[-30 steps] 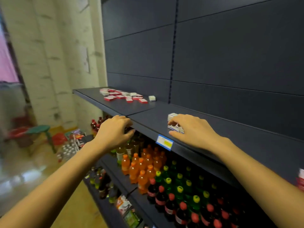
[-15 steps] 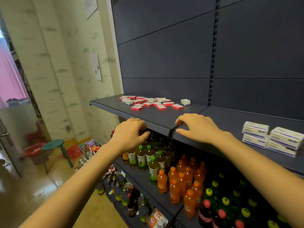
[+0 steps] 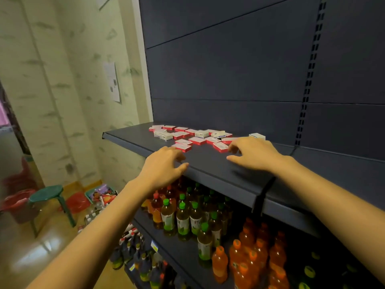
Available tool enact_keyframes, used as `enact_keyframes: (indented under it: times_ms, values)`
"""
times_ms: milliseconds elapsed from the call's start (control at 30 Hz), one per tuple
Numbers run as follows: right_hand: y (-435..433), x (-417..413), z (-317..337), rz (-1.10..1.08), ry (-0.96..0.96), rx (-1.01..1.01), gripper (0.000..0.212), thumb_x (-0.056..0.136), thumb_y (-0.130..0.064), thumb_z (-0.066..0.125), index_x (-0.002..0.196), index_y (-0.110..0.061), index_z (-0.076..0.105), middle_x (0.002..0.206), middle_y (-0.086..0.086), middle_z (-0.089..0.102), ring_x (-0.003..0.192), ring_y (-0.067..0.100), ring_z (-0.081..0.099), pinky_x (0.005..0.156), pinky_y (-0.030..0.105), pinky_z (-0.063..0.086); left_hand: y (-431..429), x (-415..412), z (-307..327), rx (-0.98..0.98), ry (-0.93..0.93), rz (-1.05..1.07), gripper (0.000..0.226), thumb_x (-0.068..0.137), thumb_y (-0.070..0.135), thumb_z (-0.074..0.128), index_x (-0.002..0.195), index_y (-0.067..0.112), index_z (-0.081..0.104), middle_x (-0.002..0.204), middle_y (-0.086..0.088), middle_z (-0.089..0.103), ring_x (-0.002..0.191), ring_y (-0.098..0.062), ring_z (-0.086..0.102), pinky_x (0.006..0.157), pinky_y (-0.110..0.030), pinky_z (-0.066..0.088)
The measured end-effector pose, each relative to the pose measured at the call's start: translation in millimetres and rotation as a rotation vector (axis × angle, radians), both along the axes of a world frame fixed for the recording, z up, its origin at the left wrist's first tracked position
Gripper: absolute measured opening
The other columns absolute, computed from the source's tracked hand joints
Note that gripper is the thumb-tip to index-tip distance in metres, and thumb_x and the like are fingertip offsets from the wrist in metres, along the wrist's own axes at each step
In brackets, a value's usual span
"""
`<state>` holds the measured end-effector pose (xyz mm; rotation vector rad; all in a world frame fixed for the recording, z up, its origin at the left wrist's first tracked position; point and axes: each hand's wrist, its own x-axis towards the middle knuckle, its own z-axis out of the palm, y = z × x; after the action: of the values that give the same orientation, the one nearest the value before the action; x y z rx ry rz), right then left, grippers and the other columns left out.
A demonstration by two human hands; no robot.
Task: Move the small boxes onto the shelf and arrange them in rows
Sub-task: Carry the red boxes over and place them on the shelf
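Observation:
Several small red-and-white boxes [image 3: 196, 140] lie scattered flat on the dark shelf [image 3: 208, 161], with a few white ones among them and one white box [image 3: 257, 136] apart at the right. My left hand [image 3: 164, 166] hovers at the shelf's front edge, fingers loosely curled, just short of the nearest red box [image 3: 183, 147]. My right hand [image 3: 253, 152] is over the shelf with relaxed fingers, its fingertips beside another red box [image 3: 220, 147]. Neither hand holds anything.
Below the shelf stand rows of green-capped and orange drink bottles [image 3: 187, 217]. A black divider [image 3: 260, 197] marks the joint between shelf sections. A green stool [image 3: 46, 193] and a red bin stand on the floor at left, by a wall.
The view has swung left and both hands have moved left and forward along the shelf, from the white boxes at the right to the scattered red boxes.

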<state>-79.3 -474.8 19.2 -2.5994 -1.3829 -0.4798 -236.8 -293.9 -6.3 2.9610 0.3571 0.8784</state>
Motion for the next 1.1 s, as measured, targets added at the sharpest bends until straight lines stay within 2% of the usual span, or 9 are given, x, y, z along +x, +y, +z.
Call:
enact_keyframes:
  times_ms: [67, 200, 433, 500, 600, 700, 767, 867, 1100]
  values:
    - [22, 21, 3, -0.067, 0.005, -0.056, 0.034, 0.089, -0.047, 0.047, 0.106, -0.022, 0.063, 0.116, 0.001, 0.062, 0.106, 0.024, 0.057, 0.084, 0.035, 0.045, 21, 19, 3, -0.011, 0.011, 0.0, 0.034, 0.089, 0.042, 0.049, 0.11, 0.018, 0.061, 0.113, 0.0, 0.062, 0.103, -0.014, 0.054, 0.081, -0.029, 0.045]
    - [57, 56, 3, -0.183, 0.025, -0.141, 0.044, 0.087, -0.059, 0.042, 0.088, -0.017, 0.056, 0.109, 0.007, 0.062, 0.098, 0.027, 0.059, 0.074, 0.033, 0.04, 60, 54, 8, -0.033, 0.062, -0.001, 0.033, 0.09, 0.041, 0.049, 0.111, 0.018, 0.06, 0.116, -0.001, 0.061, 0.105, -0.015, 0.054, 0.085, -0.03, 0.045]
    - [103, 94, -17, -0.321, 0.055, -0.235, 0.057, 0.083, -0.066, 0.044, 0.104, -0.015, 0.059, 0.12, 0.006, 0.059, 0.108, 0.026, 0.056, 0.075, 0.033, 0.039, 121, 97, 1, -0.121, 0.076, -0.032, 0.033, 0.09, 0.039, 0.05, 0.113, 0.018, 0.059, 0.118, -0.001, 0.06, 0.103, -0.014, 0.054, 0.082, -0.027, 0.044]
    - [111, 101, -22, -0.35, 0.091, -0.272, 0.051, 0.084, -0.064, 0.043, 0.094, -0.016, 0.057, 0.119, 0.006, 0.058, 0.109, 0.026, 0.056, 0.076, 0.032, 0.039, 137, 105, -1, -0.139, 0.106, -0.059, 0.035, 0.09, 0.041, 0.05, 0.115, 0.019, 0.057, 0.12, 0.0, 0.058, 0.106, -0.014, 0.053, 0.086, -0.029, 0.045]
    - [117, 112, -15, -0.368, 0.203, -0.291, 0.04, 0.084, -0.058, 0.047, 0.075, -0.019, 0.046, 0.105, 0.005, 0.057, 0.095, 0.023, 0.053, 0.073, 0.03, 0.039, 161, 117, -2, -0.187, 0.199, -0.141, 0.042, 0.088, 0.045, 0.051, 0.12, 0.018, 0.054, 0.122, 0.0, 0.056, 0.108, -0.015, 0.052, 0.094, -0.034, 0.046]
    - [113, 118, -8, -0.349, 0.235, -0.268, 0.041, 0.085, -0.054, 0.05, 0.101, -0.016, 0.053, 0.112, 0.004, 0.055, 0.096, 0.021, 0.051, 0.08, 0.033, 0.044, 183, 129, -2, -0.275, 0.314, -0.289, 0.046, 0.084, 0.047, 0.056, 0.119, 0.017, 0.055, 0.119, -0.002, 0.056, 0.106, -0.016, 0.052, 0.096, -0.039, 0.046]
    - [109, 115, -6, -0.364, 0.228, -0.224, 0.044, 0.086, -0.053, 0.051, 0.112, -0.018, 0.051, 0.115, 0.002, 0.053, 0.099, 0.019, 0.049, 0.079, 0.032, 0.041, 196, 137, -2, -0.287, 0.376, -0.385, 0.046, 0.082, 0.046, 0.059, 0.12, 0.02, 0.055, 0.12, 0.001, 0.055, 0.108, -0.013, 0.05, 0.097, -0.034, 0.044]
    - [107, 104, -2, -0.402, 0.225, -0.143, 0.044, 0.085, -0.053, 0.052, 0.117, -0.023, 0.05, 0.111, -0.005, 0.051, 0.105, 0.016, 0.049, 0.079, 0.032, 0.041, 211, 149, -2, -0.281, 0.435, -0.513, 0.044, 0.081, 0.04, 0.063, 0.12, 0.022, 0.054, 0.122, 0.007, 0.052, 0.109, -0.005, 0.047, 0.095, -0.018, 0.039]
    - [108, 62, 5, -0.523, 0.266, -0.008, 0.041, 0.083, -0.051, 0.056, 0.117, -0.028, 0.051, 0.124, -0.006, 0.051, 0.101, 0.017, 0.053, 0.086, 0.035, 0.045, 230, 172, 1, -0.257, 0.504, -0.696, 0.035, 0.08, 0.037, 0.065, 0.111, 0.029, 0.051, 0.114, 0.012, 0.051, 0.102, -0.002, 0.049, 0.087, -0.015, 0.044]
